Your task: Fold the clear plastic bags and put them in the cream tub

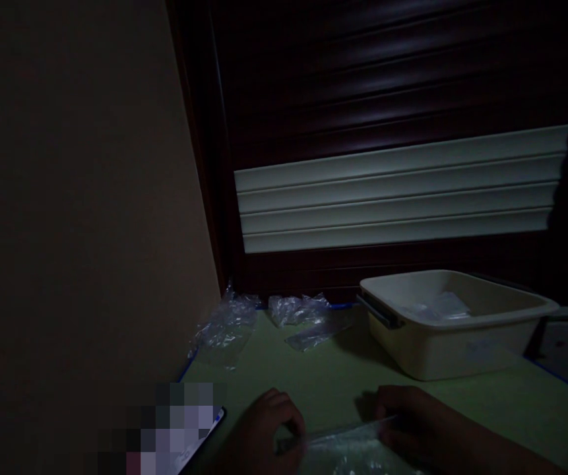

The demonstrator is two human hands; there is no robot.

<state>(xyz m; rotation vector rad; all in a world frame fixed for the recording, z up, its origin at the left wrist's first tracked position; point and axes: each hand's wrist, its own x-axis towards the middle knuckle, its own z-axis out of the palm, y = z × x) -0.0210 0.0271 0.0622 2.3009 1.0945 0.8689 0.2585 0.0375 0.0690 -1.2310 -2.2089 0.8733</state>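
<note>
Between my two hands, at the bottom edge of the head view, a clear plastic bag (346, 448) is held by its upper edge. My left hand (274, 432) pinches its left corner with thumb and fingers. On the other side, my right hand (407, 419) is closed on the right end of that edge. The lower part of the bag runs out of view. Dim light hides whether anything is inside it.
A cream plastic bin (462, 343) with dark handles stands at the right, clear bags inside. Crumpled clear bags (229, 323) lie at the table's (308, 376) back left, near the wall (90, 198). A phone (199, 442), partly blurred out, is at lower left.
</note>
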